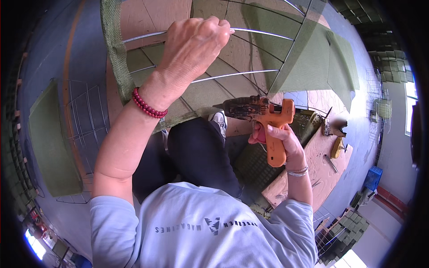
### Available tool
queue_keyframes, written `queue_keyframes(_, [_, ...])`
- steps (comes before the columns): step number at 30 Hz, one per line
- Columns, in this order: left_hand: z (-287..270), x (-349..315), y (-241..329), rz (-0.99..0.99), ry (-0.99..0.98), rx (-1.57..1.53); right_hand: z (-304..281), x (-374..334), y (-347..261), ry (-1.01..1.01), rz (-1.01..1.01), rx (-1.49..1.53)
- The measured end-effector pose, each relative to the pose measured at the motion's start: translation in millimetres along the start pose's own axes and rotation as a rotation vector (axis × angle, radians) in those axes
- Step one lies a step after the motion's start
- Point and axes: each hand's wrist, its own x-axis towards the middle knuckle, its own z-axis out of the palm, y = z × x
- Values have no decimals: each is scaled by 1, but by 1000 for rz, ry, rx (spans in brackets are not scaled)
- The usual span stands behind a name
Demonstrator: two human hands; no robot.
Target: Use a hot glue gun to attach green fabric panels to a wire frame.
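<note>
As I look down through the head camera, the wire frame spreads widest, lying ahead of the knees with pale wood showing beneath it. Green mesh fabric runs down its left edge; I judge the frame sits this close so both hands can reach it. To the right, a wooden board carries tools, probably for easy picking up.

The orange glue gun is held with its nozzle pointing left, near the frame's closer edge, likely for aiming; I cannot tell whether the tip touches the mesh. The left hand is folded closed over an upper wire, seemingly to steady it; its fingertips are mostly hidden, so their pressure I cannot read. The right hand wraps the gun's handle, thumb along the side, fingers curled in near the trigger. Smallest, a metal rod lies on the board.
</note>
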Motion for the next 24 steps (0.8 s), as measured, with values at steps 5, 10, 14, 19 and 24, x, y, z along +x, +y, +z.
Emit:
queue_keyframes(5, [1,4,4,-12,14,-14,4,-4,9,-2,4,100])
queue_keyframes(10, [-1,5,3,57,37,24,-2,4,15,16,-32,142])
queue_keyframes(14, [-1,3,4,-13,26,-13,-11,9,10,48,-93,126])
queue_keyframes(19, [0,2,2,9,81,-63,-10,5,-4,29,47,24])
queue_keyframes(24, [2,1,0,67,115,-26,-6,1,-10,-49,47,49])
